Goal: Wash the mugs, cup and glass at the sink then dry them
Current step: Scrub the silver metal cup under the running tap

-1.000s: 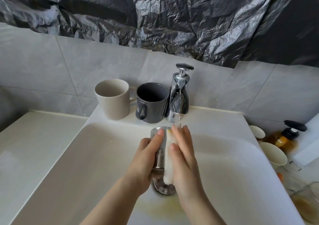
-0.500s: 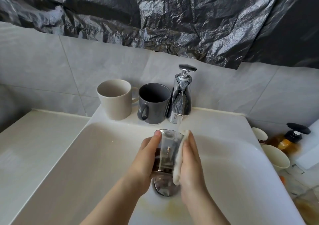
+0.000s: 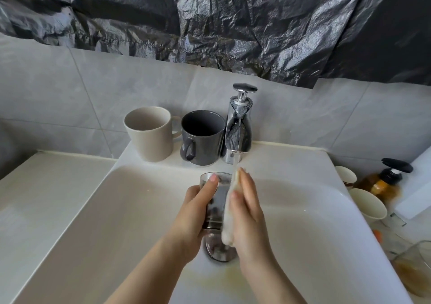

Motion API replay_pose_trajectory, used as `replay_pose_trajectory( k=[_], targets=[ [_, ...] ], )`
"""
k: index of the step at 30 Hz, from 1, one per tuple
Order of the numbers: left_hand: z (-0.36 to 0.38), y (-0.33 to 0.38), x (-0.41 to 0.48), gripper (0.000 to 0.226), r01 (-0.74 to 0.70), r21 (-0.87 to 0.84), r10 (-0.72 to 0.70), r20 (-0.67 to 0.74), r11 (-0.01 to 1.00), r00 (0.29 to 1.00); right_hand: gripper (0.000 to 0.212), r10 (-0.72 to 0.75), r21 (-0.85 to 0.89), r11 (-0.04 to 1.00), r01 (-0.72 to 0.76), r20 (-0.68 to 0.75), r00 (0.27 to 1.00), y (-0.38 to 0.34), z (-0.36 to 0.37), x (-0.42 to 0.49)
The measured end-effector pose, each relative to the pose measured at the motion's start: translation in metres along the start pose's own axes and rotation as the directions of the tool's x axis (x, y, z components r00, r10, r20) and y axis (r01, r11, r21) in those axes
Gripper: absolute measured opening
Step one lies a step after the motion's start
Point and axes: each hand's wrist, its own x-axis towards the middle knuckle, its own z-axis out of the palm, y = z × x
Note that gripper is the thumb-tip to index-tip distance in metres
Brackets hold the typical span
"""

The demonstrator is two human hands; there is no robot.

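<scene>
From beside the sink [image 3: 140, 210]: the L hand [image 3: 198, 212] is wrapped round the glass [image 3: 215, 201], fingers curled on its left wall and thumb up near the rim, holding it upright right over the drain [image 3: 220, 250]. The R hand [image 3: 249, 215] has its fingers straight & together, pinning a white sponge [image 3: 227, 222] flat vs. the glass's right side, pressing rather than clutching. The tap [image 3: 239, 128] is running, w/ the stream landing approx where the sponge top meets the rim. What's changed: half a sec ago the sponge sat bunched up by the rim and something dark showed low in the glass. Now the sponge lies long down the wall, its tail hanging past the base, & the contents look paler, though I can't be sure. So I'd say the scrub is mid-stroke, the outer wall being worked while the inside flushes. Task-wise that's early: this glass wants a rinse yet & nothing's dried. The beige mug [image 3: 150, 135] & grey mug [image 3: 201, 138] stand close together on the ledge left of the tap; can't tell if they're washed. Pale cups [image 3: 368, 204] and a 2nd glass [image 3: 415, 268] w/ brownish residue wait off to the right.
</scene>
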Motion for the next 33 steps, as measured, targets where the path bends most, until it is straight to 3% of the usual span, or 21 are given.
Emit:
replay_pose_trajectory(
  k=[3, 6, 9, 13, 17, 21, 24, 26, 28, 31, 33],
  targets=[
    [-0.004, -0.001, 0.002, 0.054, 0.011, 0.012, -0.010, -0.032, 1.000, 0.999, 0.054, -0.066, -0.102, 0.992, 0.068, 0.016, 0.998, -0.005, -0.001, -0.002],
    [-0.003, -0.005, 0.003, 0.052, 0.050, 0.003, -0.050, -0.008, 0.999, 0.999, 0.046, 0.053, 0.021, 0.998, -0.052, -0.046, 0.998, 0.000, -0.003, 0.003],
    [0.002, -0.005, 0.000, 0.048, -0.023, 0.008, 0.023, 0.011, 1.000, 1.000, 0.046, 0.078, -0.007, 0.997, -0.078, -0.043, 0.996, 0.006, -0.001, 0.003],
    [-0.002, -0.005, 0.002, 0.052, -0.018, 0.030, 0.019, -0.016, 0.999, 1.000, 0.054, -0.041, -0.127, 0.991, 0.045, 0.029, 0.999, -0.001, 0.002, -0.003],
    [-0.003, -0.001, -0.001, 0.053, 0.063, -0.004, -0.063, 0.023, 0.998, 0.998, 0.046, 0.042, 0.086, 0.995, -0.043, 0.013, 0.999, -0.004, -0.006, 0.004],
    [-0.003, 0.001, 0.000, 0.078, 0.044, -0.001, -0.044, 0.012, 0.999, 0.999, 0.045, 0.033, 0.059, 0.998, -0.035, 0.023, 0.999, -0.005, -0.004, -0.001],
    [-0.004, 0.002, 0.000, 0.065, 0.018, 0.018, -0.018, 0.002, 1.000, 1.000, 0.052, -0.046, -0.021, 0.999, 0.047, 0.006, 0.999, -0.006, -0.002, -0.004],
    [-0.004, 0.001, 0.000, 0.058, 0.047, -0.001, -0.047, 0.033, 0.999, 0.998, 0.048, 0.008, 0.041, 0.999, -0.006, -0.027, 1.000, -0.005, -0.004, -0.001],
    [-0.002, 0.001, -0.002, 0.061, 0.052, -0.009, -0.051, 0.068, 0.999, 0.996, 0.044, 0.063, 0.086, 0.995, -0.059, -0.044, 0.997, -0.001, -0.006, 0.002],
    [-0.002, -0.002, 0.000, 0.074, 0.008, 0.016, -0.009, 0.037, 1.000, 0.999, 0.044, 0.006, -0.025, 1.000, -0.007, -0.033, 0.999, -0.003, -0.004, -0.002],
    [-0.004, -0.002, 0.003, 0.063, -0.021, 0.026, 0.020, 0.050, 0.999, 0.999, 0.049, -0.032, -0.046, 0.998, 0.030, -0.040, 0.999, -0.006, -0.004, -0.002]
  ],
)
